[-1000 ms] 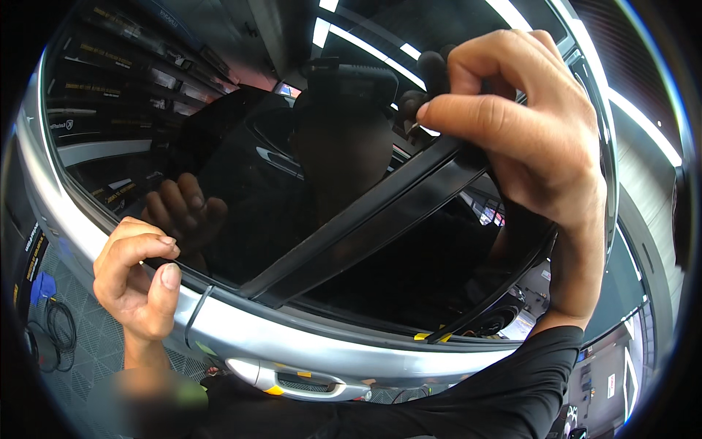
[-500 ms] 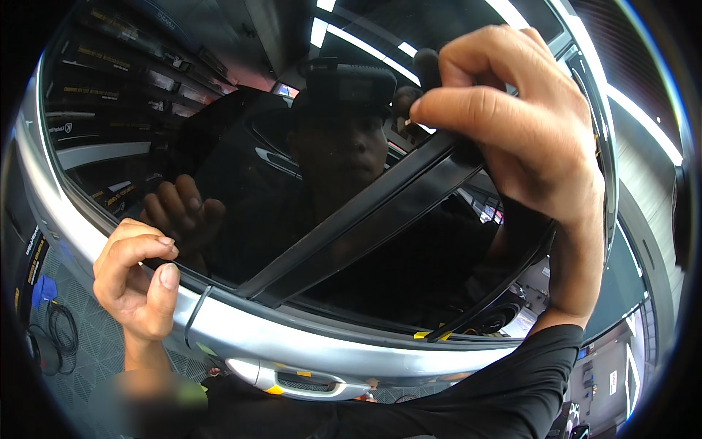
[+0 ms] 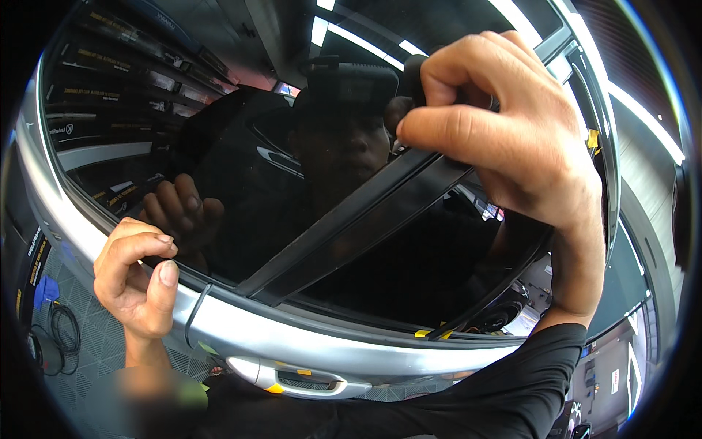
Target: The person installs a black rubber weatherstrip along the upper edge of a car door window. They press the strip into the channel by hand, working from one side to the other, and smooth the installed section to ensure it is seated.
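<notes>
My right hand [image 3: 512, 128] is bent over the upper part of a black door pillar trim [image 3: 344, 227], between two dark car windows. Its thumb and index finger are closed in a pinch along the trim's edge, close to the glass. A small pale speck shows by the thumb tip, but what the fingers grip is hidden. Lower left, my left hand [image 3: 135, 282] rests by the lower edge of the dark window glass [image 3: 241, 219]. Its fingers are curled, with a gap between thumb and index finger and nothing visible in them. Both hands are mirrored in the glass.
Below the windows runs the silver car door [image 3: 431, 360] with its handle [image 3: 344, 386]. Yellow tape [image 3: 423, 334] marks the window's lower edge, and another yellow tape piece [image 3: 592, 138] sits by the right-hand frame. A black cable [image 3: 66, 329] lies coiled on the floor tiles at left.
My right hand has slid a little down and to the left along the pillar trim, uncovering yellow tape behind the wrist. The left hand has stayed in place.
</notes>
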`<state>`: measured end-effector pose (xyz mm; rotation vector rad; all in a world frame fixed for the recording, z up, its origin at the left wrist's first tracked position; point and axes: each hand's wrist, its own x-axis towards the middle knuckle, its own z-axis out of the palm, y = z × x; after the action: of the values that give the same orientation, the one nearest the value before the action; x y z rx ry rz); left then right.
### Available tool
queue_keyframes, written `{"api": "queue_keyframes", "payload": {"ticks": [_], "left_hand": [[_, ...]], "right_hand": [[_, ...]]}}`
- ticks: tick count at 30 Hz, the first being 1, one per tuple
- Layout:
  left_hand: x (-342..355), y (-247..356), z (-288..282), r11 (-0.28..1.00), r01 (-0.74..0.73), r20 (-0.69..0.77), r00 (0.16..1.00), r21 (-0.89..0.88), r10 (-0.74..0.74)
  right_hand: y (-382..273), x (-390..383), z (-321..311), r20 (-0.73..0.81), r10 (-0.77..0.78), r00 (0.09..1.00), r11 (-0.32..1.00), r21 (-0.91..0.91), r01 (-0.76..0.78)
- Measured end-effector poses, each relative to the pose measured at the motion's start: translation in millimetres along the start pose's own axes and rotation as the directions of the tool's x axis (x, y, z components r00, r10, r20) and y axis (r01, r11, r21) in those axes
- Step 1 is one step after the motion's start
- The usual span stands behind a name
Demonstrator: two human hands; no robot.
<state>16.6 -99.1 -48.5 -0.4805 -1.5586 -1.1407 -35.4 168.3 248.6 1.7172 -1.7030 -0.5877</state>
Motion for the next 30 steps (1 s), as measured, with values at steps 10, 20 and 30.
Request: {"api": "queue_keyframes", "payload": {"ticks": [10, 20, 30], "left_hand": [[0.9, 1.0, 0.9, 1.0, 0.006, -0.009, 1.0, -0.004, -0.006], [0.4, -0.4, 0.5, 1.0, -0.02, -0.011, 1.0, -0.006, 0.02], [2.9, 1.7, 2.7, 0.999, -0.037, 0.009, 0.999, -0.007, 0.037]], "right_hand": [[-2.5, -3.3, 1.4, -0.001, 0.041, 0.999, 0.998, -0.044, -0.041], [-2.5, -1.0, 2.0, 0.06, 0.033, 0.998, 0.999, -0.01, -0.033], [-8.4, -2.2, 9.4, 0.074, 0.01, 0.997, 1.0, 0.012, -0.011]]}}
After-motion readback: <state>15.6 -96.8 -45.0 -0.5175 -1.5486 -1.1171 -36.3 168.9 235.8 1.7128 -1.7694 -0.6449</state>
